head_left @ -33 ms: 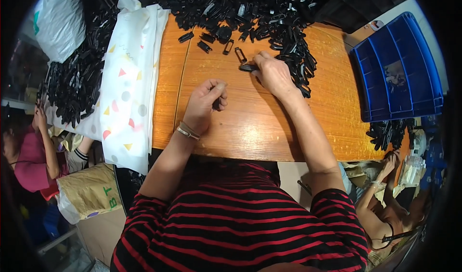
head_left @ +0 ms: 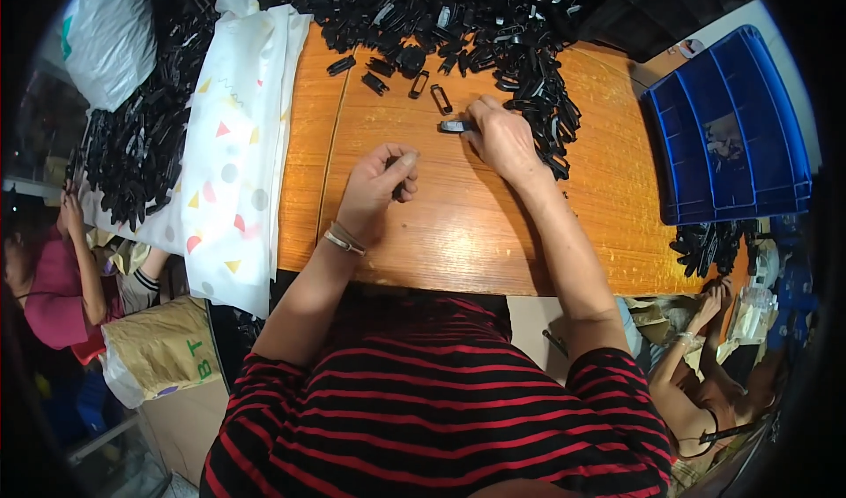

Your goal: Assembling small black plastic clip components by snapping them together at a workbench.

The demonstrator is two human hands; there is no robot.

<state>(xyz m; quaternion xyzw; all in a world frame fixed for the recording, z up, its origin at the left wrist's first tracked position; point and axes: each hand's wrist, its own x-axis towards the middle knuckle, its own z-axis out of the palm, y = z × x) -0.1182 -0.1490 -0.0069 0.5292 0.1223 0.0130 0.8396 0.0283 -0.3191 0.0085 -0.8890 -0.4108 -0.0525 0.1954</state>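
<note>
My left hand [head_left: 377,185] is closed above the wooden table [head_left: 414,251], its fingers curled round a small dark part that they mostly hide. To the right and farther off, my right hand [head_left: 504,138] pinches one end of a narrow black plastic piece [head_left: 453,127], whose upper face catches the light. Just beyond it lie a black rectangular frame [head_left: 441,100] and a second such frame [head_left: 419,85]. Loose black plastic parts [head_left: 375,84] lie nearby, left of the frames.
A large heap of black plastic parts [head_left: 441,13] covers the far side and runs down by my right hand. Patterned white sheeting [head_left: 231,154] hangs at the left. A blue crate [head_left: 730,137] stands at the right. Other people's arms [head_left: 76,242] show at both sides.
The narrow black piece in my right hand has turned slightly, so its upper face now shines. Both hands stay in almost the same places.
</note>
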